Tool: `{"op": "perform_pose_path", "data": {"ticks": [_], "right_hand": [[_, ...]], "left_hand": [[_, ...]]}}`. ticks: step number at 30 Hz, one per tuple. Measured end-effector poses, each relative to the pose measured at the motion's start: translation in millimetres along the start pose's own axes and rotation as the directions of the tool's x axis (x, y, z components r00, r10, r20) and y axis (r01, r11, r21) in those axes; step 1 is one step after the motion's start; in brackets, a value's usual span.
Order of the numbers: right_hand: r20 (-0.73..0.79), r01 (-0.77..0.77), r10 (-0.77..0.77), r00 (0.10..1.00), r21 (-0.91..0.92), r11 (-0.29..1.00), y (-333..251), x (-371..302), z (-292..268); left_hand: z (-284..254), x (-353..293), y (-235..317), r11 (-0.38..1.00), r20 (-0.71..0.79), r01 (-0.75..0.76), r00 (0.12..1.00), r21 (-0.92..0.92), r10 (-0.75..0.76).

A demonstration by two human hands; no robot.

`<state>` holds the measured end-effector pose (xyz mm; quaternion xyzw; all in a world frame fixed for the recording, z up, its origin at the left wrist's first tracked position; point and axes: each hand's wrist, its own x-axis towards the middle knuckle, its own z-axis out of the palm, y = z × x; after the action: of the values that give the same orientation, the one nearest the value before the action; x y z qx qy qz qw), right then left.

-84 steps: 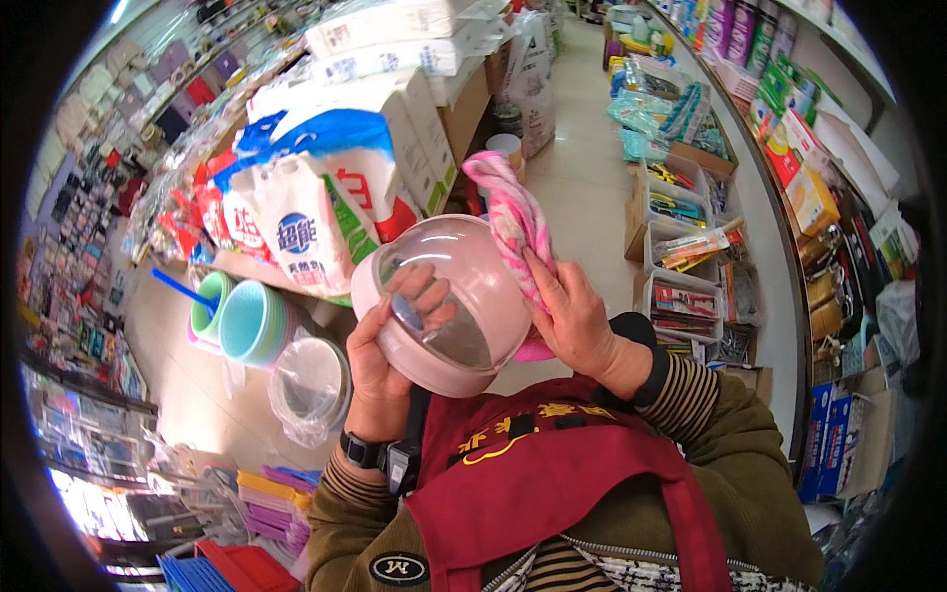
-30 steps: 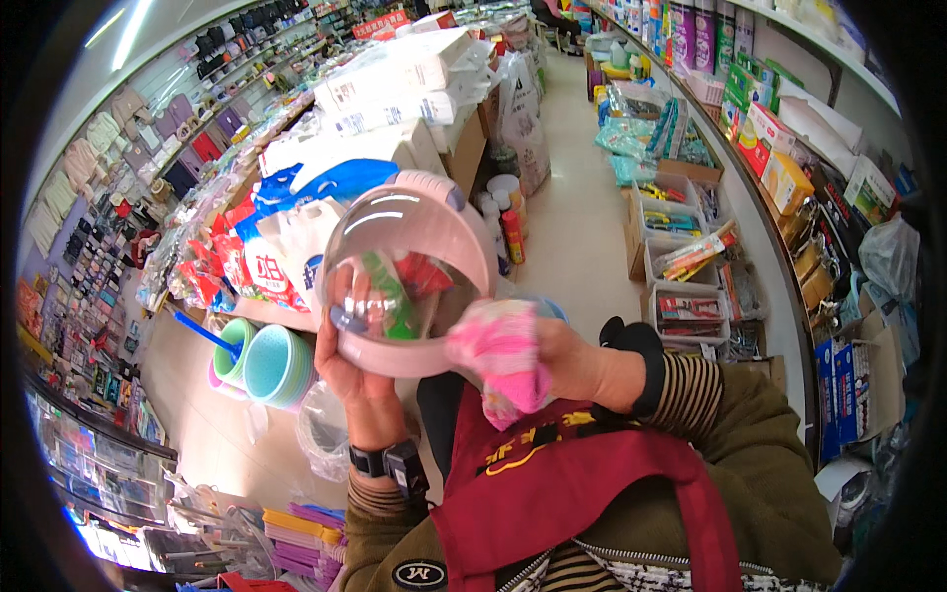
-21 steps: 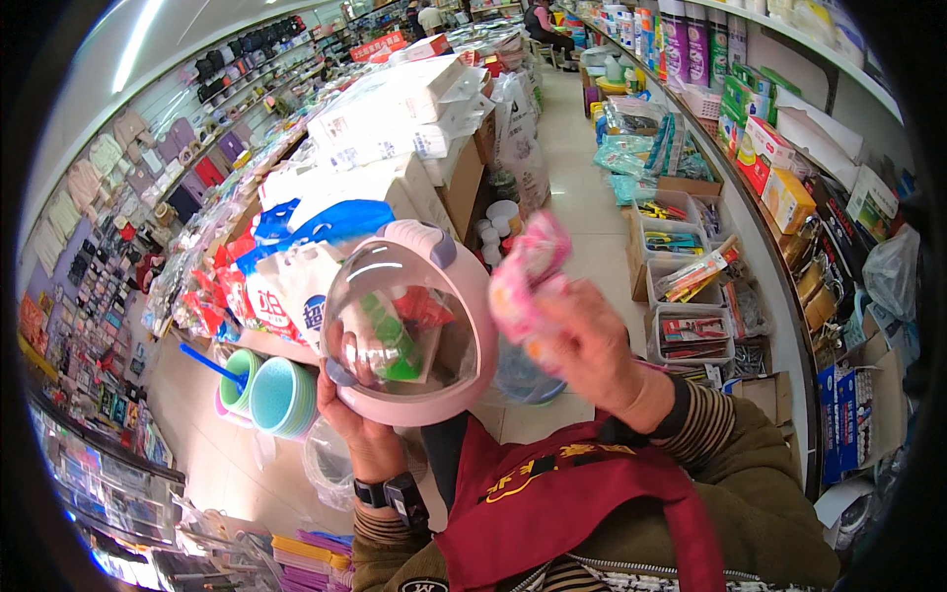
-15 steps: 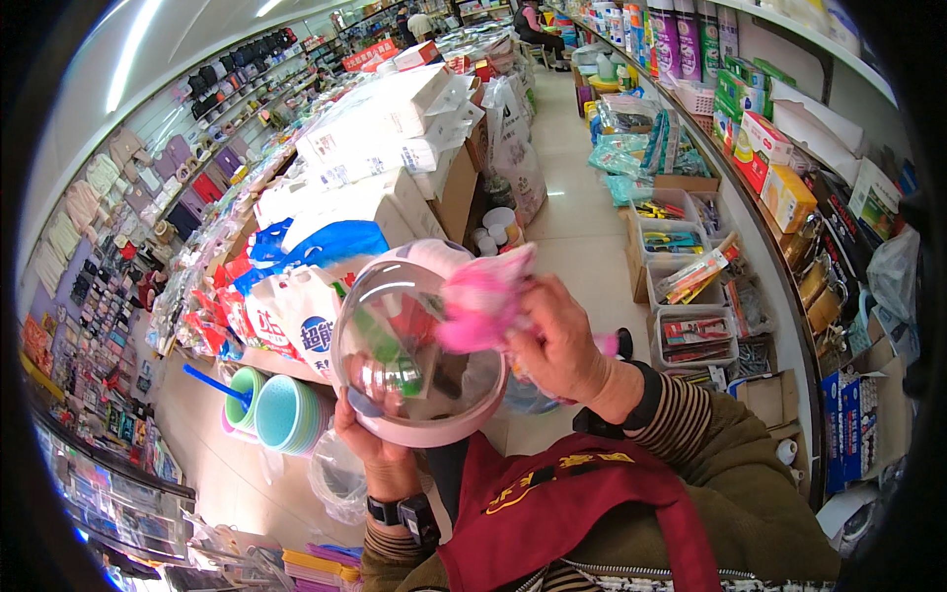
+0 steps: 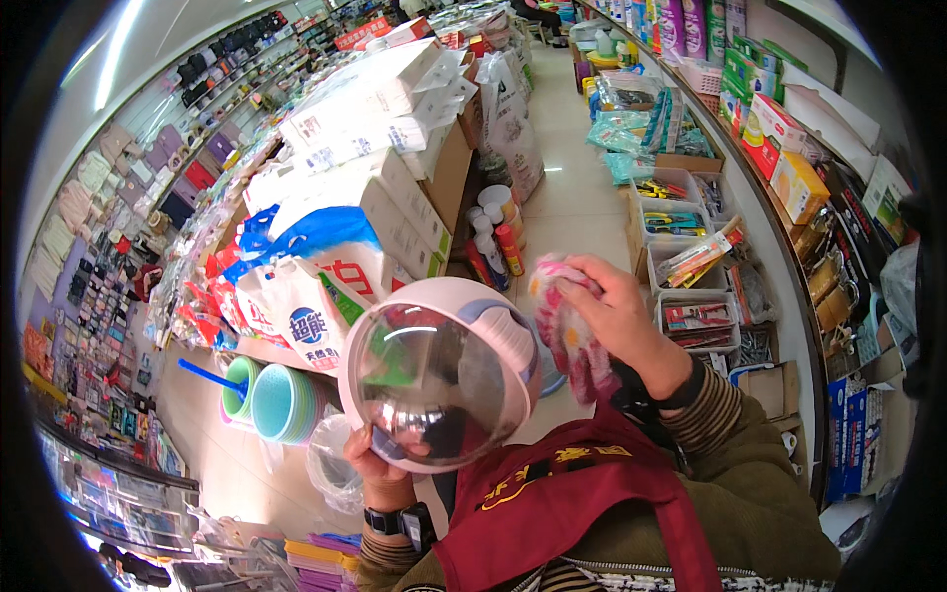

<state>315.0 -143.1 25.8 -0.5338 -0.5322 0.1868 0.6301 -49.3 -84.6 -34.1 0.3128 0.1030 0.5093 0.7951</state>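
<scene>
My left hand (image 5: 381,464) grips the lower left rim of a round, pale pink container with a clear domed front (image 5: 439,380). The container is held up before my chest, its dome tilted up toward me, and it has a grey-and-pink moulded part at its upper right. Reflections show on the dome, so its inside is hard to make out. My right hand (image 5: 623,321) is closed on a pink floral cloth (image 5: 570,331), bunched and hanging down just right of the container, apart from the dome.
Stacked paper packs (image 5: 365,99) and white-and-red bags (image 5: 306,306) fill a display on the left. Nested teal buckets (image 5: 281,403) stand on the floor below. Tool bins (image 5: 695,316) line the right shelf, with an aisle (image 5: 567,187) between.
My right hand and the cloth have moved from over the dome to its right, and the cloth now hangs lower. The container has turned, bringing its moulded part into view.
</scene>
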Motion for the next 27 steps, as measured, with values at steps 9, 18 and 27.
{"op": "perform_pose_path", "data": {"ticks": [9, 18, 27], "right_hand": [[0.284, 0.588, -0.516, 0.808, -0.345, 0.731, -50.0, -6.6, 17.1], [0.55, -0.093, 0.133, 0.824, -0.099, 0.991, 13.0, 19.8, 23.8], [0.258, -0.532, 0.589, 0.766, -0.261, 0.805, 90.7, -33.1, 19.1]], "left_hand": [[38.0, 4.7, -3.5, 0.957, 0.07, 0.268, 0.959, 0.11, -0.276], [15.0, -20.8, 1.9, 0.978, -0.022, 0.148, 0.989, 0.148, -0.147], [18.7, -11.4, 19.5, 0.948, 0.125, 0.125, 0.978, 0.293, -0.167]]}}
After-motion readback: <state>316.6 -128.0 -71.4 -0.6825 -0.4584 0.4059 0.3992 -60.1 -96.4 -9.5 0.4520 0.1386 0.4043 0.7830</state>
